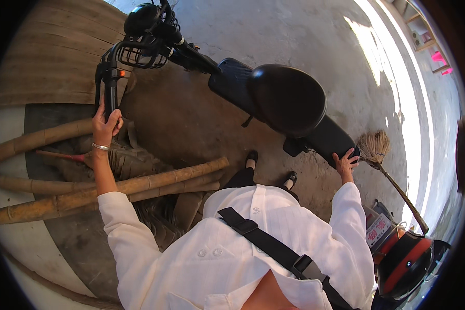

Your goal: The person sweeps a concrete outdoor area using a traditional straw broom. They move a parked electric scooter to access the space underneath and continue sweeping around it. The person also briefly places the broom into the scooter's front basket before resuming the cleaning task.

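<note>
You stand alongside a black scooter (233,82) on the concrete floor (201,121), and the relation that matters most is how its long axis crosses in front of you. It slants from the handlebar end, upper left, to the tail, lower right, so you are at its flank, not behind it. Your left grip (106,125) is wrapped around the near handle (111,92), thumb on top; you cannot tell from here whether any finger also catches the brake lever (97,82). Your right grip (345,162) is spread rather than closed, its fingers resting on the outer end of the long rear seat (329,138). Each grip therefore meets the scooter at an opposite end, with the broad round saddle (287,98) between them, nearer the right one. By judgement, the left contact governs steering and the right one governs where the tail swings.

Your shoes (291,176) are on the near side, below the saddle. Left of them, bamboo poles (139,185) lie under your left forearm, their ends near one shoe. The front basket (145,58) sits beyond your left grip, away from you. Off the tail, the bristles of a broom (375,144) lie just beside your right grip.
</note>
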`<state>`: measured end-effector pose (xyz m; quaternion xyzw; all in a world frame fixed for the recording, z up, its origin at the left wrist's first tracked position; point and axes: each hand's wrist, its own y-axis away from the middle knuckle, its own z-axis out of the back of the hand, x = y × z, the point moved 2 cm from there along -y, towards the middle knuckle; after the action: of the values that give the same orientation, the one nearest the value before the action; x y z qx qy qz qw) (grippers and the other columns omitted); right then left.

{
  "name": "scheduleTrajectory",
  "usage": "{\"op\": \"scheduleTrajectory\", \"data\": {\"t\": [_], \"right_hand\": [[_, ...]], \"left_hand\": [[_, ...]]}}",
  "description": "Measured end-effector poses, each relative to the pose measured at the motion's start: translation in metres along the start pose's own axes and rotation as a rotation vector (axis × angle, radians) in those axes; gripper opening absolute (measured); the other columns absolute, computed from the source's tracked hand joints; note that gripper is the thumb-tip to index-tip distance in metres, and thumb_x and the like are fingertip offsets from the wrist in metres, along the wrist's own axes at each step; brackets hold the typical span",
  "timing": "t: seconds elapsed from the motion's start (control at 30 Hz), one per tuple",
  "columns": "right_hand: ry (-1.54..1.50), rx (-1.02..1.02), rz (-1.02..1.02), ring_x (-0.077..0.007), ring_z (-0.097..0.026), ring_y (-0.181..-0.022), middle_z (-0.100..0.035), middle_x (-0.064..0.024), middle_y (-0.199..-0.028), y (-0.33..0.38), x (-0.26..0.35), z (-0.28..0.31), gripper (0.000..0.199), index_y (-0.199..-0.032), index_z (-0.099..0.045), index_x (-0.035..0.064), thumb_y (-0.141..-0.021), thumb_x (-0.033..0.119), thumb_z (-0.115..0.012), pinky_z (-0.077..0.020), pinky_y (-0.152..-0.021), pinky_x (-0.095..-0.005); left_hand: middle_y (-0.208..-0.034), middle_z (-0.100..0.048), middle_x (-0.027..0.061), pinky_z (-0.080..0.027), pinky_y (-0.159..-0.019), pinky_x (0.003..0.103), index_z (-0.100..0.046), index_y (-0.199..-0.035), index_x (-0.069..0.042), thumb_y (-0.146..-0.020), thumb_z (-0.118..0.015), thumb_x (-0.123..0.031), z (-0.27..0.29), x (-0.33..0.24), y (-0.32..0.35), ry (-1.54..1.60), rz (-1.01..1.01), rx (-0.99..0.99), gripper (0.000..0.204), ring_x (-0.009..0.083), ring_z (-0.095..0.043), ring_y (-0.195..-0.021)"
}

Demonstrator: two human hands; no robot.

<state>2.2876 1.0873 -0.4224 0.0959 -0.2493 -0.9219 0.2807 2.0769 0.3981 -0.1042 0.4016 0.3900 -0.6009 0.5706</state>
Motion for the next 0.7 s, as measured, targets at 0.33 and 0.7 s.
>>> {"op": "scheduleTrajectory", "data": {"t": [0.33,0.7], "right_hand": [[-0.083,-0.079,0.008,-0.0478,0.0,-0.124,0.008,-0.0208,-0.139,0.009,0.002,-0.005,0.095,-0.135,0.008,0.0251,-0.069,0.063,-0.051,-0.0178,-0.094,-0.0599],[-0.146,-0.166,0.045,-0.044,0.006,-0.126,0.009,-0.0205,-0.139,-0.007,0.003,-0.008,0.095,-0.134,0.006,0.0315,-0.066,0.067,-0.05,-0.0158,-0.094,-0.0616]], "left_hand": [[-0.067,-0.05,-0.0008,-0.033,-0.037,0.017,-0.025,-0.132,-0.007,-0.079,-0.057,-0.01,0.052,-0.003,-0.032,-0.148,0.018,0.082,0.062,0.0045,-0.046,-0.048],[-0.067,-0.057,0.0137,-0.046,-0.055,0.036,-0.052,-0.094,-0.004,-0.068,-0.06,-0.02,0.013,-0.015,-0.059,-0.956,0.042,-0.399,0.032,0.0246,-0.058,-0.058]]}}
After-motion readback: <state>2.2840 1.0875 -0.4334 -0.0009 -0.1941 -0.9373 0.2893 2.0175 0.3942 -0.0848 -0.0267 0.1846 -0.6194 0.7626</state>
